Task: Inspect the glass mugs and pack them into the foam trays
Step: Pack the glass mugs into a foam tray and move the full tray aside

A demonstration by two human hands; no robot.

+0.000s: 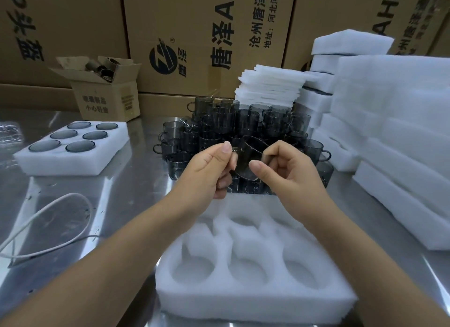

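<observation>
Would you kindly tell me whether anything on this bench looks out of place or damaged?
Two things stand out. In the small open cardboard box at the back left, a few mugs lie tipped and jumbled, unlike the upright pile. A loose white cable loops across the steel table on the left. No breakage is visible.

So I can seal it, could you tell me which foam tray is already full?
The left tray: all six pockets hold mugs, while the near tray is empty.
</observation>
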